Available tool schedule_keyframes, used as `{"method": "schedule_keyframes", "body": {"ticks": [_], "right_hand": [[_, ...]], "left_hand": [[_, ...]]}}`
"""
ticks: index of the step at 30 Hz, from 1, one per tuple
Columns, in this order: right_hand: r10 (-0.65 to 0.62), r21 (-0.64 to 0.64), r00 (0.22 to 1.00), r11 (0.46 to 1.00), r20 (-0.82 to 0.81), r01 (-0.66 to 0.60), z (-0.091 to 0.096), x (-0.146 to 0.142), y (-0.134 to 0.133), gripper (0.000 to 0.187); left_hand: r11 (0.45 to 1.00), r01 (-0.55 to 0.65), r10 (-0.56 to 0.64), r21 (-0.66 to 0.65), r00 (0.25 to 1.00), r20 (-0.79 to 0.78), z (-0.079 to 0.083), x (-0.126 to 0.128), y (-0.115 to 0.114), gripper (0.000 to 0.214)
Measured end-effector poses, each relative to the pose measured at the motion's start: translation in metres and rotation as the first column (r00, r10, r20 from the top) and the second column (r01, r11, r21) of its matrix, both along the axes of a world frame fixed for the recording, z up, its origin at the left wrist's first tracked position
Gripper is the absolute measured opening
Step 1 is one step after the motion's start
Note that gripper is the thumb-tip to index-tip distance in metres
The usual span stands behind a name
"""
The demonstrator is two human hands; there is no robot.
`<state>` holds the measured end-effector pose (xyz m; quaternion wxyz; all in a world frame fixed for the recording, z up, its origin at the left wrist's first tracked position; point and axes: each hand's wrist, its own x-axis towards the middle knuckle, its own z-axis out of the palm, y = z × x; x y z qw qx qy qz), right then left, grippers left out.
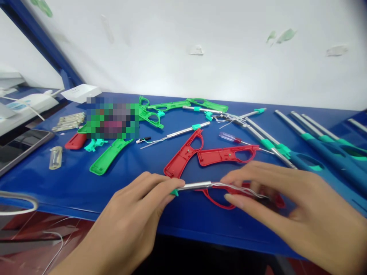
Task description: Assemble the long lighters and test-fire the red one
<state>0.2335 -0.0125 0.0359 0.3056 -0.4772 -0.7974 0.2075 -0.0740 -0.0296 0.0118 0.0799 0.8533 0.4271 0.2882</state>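
Observation:
My left hand point(143, 208) is closed around a thin metal tube point(196, 185), which points to the right. A teal clip point(174, 192) peeks out under its fingertips. Thin white wires point(243, 189) trail from the tube's end to my right hand point(289, 202), whose thumb and curled fingers close about them. Below the wires, partly covered by the right fingers, lies a red plastic handle half point(219, 202) with a trigger loop. Two more red handle halves, one upright-slanted point(183, 154) and one lying sideways point(218, 156), rest just beyond my hands.
A screwdriver point(229, 137) and tubes with teal clips point(187, 130) lie behind. Finished-looking blue-handled wands point(329, 152) line the right. Green handle halves point(110, 156), a phone point(23, 149) and a clear-wrapped bundle point(55, 157) sit left. A white wall point(183, 68) stands behind the blue table point(86, 191).

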Motion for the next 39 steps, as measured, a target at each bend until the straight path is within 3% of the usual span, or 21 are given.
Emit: {"method": "schedule_keyframes", "body": {"ticks": [7, 13, 21, 27, 33, 39], "right_hand": [[0.118, 0.144, 0.987, 0.981, 0.109, -0.133, -0.008, 0.013, 0.002, 0.016], [0.181, 0.142, 0.936, 0.962, 0.302, -0.232, -0.029, 0.031, -0.012, 0.047], [0.199, 0.138, 0.899, 0.953, 0.391, -0.271, -0.032, 0.043, -0.023, 0.061], [0.044, 0.219, 0.941, 0.968, 0.336, -0.124, -0.038, 0.049, -0.030, 0.043], [-0.063, 0.196, 0.973, 0.980, 0.224, 0.018, -0.036, 0.061, -0.043, 0.053], [-0.072, 0.246, 0.974, 0.969, 0.215, 0.018, -0.030, 0.051, -0.033, 0.031]], "left_hand": [[1.000, 0.003, -0.004, -0.018, 0.998, -0.055, -0.007, -0.005, 0.000, 0.050], [0.999, 0.017, -0.014, 0.031, 0.995, -0.097, -0.012, -0.009, 0.001, 0.063], [0.998, 0.056, -0.054, 0.021, 0.994, -0.096, -0.013, -0.011, -0.001, 0.071], [0.998, 0.056, -0.054, 0.019, 0.994, -0.094, -0.014, -0.013, -0.003, 0.068], [0.999, 0.039, -0.037, 0.009, 0.990, -0.137, -0.019, -0.014, -0.001, 0.068], [0.999, 0.041, -0.039, 0.011, 0.988, -0.153, -0.021, -0.013, 0.000, 0.067]]}}
